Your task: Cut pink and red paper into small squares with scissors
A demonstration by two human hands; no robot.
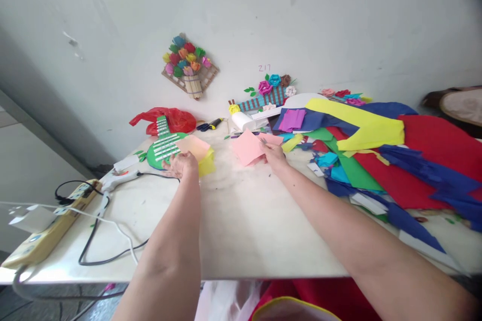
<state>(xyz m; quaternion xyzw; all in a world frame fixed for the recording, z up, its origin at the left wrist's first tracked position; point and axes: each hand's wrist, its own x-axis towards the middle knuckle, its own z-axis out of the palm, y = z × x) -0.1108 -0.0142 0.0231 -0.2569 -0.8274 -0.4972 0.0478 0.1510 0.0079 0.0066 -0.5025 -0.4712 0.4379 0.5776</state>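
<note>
My right hand [274, 154] is closed at the edge of some pink paper squares [246, 148], which lie overlapping on the table. A small grey pointed thing shows at its fingertips, too small to make out. Over the lower part of a green guitar-shaped craft [152, 155] with white strips, my left hand [183, 164] has its fingers apart. Right beside that hand is a peach paper sheet [194, 145], with yellow paper [207, 162] partly under it. Whether the left hand touches the peach sheet, I cannot tell.
Coloured paper sheets [437, 160] and scraps cover the right side. A glue gun [122, 179] and power strip [48, 233], with trailing cords, lie at left. Scissors [203, 127], a white roll [243, 122] and a red plastic bag [183, 121] are at the back. A flower craft [190, 62] hangs on the wall.
</note>
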